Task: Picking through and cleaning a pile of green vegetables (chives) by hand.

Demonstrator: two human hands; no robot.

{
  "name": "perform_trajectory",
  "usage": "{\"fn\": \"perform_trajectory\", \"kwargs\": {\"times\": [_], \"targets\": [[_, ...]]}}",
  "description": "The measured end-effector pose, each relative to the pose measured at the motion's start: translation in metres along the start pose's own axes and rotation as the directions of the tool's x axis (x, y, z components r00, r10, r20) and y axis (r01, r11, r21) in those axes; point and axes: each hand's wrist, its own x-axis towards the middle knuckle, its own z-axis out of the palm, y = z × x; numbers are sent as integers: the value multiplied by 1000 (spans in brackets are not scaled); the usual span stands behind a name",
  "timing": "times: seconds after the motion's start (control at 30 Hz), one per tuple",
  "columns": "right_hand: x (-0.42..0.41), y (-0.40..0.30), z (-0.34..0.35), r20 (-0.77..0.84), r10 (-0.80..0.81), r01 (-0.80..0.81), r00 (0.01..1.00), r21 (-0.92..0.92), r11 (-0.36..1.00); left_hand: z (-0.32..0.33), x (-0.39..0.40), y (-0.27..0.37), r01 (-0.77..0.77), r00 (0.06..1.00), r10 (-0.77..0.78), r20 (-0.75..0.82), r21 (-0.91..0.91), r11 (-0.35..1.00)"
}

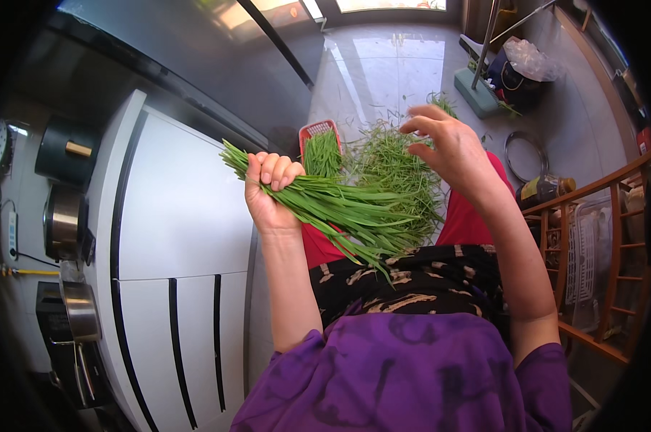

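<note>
My left hand [274,186] is closed round a thick bunch of long flat green leaves [352,205], which look like garlic chives; their cut ends stick out at the left and the leaf tips hang over my lap. My right hand [447,143] is raised with its fingers apart and slightly curled, holding nothing, above a loose heap of green blades and trimmings [390,156] on the floor. Between my hands, farther off, a red plastic basket [319,126] holds more of the green leaves.
White cabinets [185,205] stand at the left, with pots above them. A green dustpan [477,93], a dark bag [514,81], a round metal ring or lid [526,156] and a bottle [547,191] are at the right, near a wooden rack [617,237]. Scraps lie on the tiles.
</note>
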Motion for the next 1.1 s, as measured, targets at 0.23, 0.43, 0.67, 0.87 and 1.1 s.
{"fn": "perform_trajectory", "kwargs": {"times": [0.23, 0.43, 0.67, 0.87, 1.1], "targets": [[-12, -35, -21, -30, 75, -64, 997, 262, 963, 0, 3, -1, -83, 994, 84, -76, 24, 996], [-20, -69, -6, 15, -78, 68, 997, 347, 935, 6, 4, -11, -85, 995, 91, -46, 126, 988], [-22, -81, 16, -10, -56, 57, 998, 233, 971, 18, -1, -21, -87, 992, 102, -71, 186, 979], [-17, -74, 34, -5, 103, -87, 995, 489, 868, 17, -2, -22, -102, 986, 129, -103, 238, 966], [-7, -16, 21, 138, 366, -323, 920, 797, 511, -3, -2, 3, -142, 951, 175, -256, 142, 980]]}}
